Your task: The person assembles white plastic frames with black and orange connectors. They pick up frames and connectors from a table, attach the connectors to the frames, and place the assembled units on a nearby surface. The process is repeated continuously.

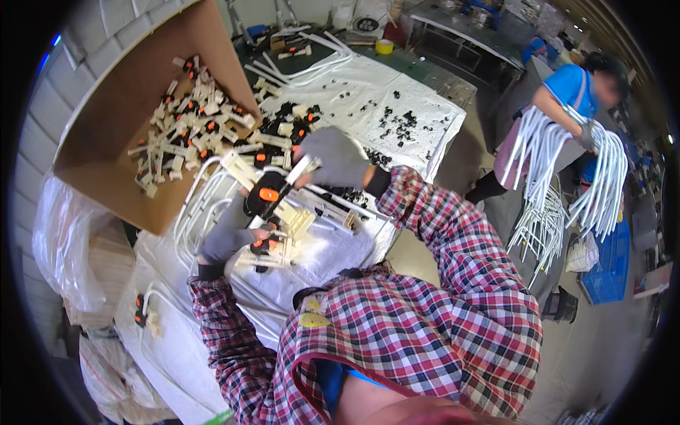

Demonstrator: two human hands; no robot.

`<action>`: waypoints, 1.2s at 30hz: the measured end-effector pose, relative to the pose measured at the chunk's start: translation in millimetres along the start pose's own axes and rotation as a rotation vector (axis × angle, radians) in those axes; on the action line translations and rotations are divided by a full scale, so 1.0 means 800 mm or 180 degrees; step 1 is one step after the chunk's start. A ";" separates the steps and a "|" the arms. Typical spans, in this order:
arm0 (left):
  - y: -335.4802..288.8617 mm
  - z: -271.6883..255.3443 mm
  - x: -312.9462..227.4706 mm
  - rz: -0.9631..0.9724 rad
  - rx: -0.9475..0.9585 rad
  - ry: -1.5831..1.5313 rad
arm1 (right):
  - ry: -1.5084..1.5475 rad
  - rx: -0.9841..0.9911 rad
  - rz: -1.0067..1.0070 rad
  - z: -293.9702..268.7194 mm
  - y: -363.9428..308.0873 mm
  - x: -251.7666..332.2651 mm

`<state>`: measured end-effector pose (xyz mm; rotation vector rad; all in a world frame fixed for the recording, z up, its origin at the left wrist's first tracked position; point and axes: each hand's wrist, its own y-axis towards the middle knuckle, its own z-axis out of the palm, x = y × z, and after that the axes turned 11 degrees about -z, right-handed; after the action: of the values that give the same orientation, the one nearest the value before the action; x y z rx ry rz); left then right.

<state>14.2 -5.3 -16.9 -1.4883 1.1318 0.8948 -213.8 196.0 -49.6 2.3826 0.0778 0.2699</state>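
Both my hands wear grey gloves with bare fingertips. Between them is a cream plastic bracket with a black clamp and an orange button [268, 194], held above the white-covered table. My left hand [228, 230] is closed around its lower left side. Its thumb is by the black part. My right hand [333, 159] grips the upper right end, fingers bent around a cream piece. More cream brackets [294, 219] with black and orange parts lie just below the held one. Bent white tubes [190, 219] lie under and beside my left hand.
A large cardboard box [92, 163] of cream and black brackets [188, 134] tilts toward the table on the left. Small black parts [400, 127] are scattered over the white sheet [425, 103]. At right, another person [567, 92] carries a bundle of white tubes [602, 177] near a blue crate [609, 262].
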 end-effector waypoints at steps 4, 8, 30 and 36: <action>-0.104 -0.006 0.074 -0.0201 -0.0962 -0.1135 | 0.1018 -0.1491 0.2282 0.099 -0.167 -0.052; -0.157 0.097 0.201 -0.0126 -0.1968 -0.2085 | 0.3520 -0.0590 0.3824 0.152 -0.544 -0.096; -0.321 -0.035 0.358 -0.2017 -0.6170 0.0816 | 0.2976 0.2798 0.0824 0.200 -0.107 0.175; -0.300 -0.045 0.470 -0.3486 -0.4946 0.1614 | 0.2903 0.2226 0.2714 0.184 -0.228 0.102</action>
<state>349.9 -107.0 -295.0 -3.1693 -0.5238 0.4752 -98.3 242.9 -264.4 2.5866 -0.5077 1.9767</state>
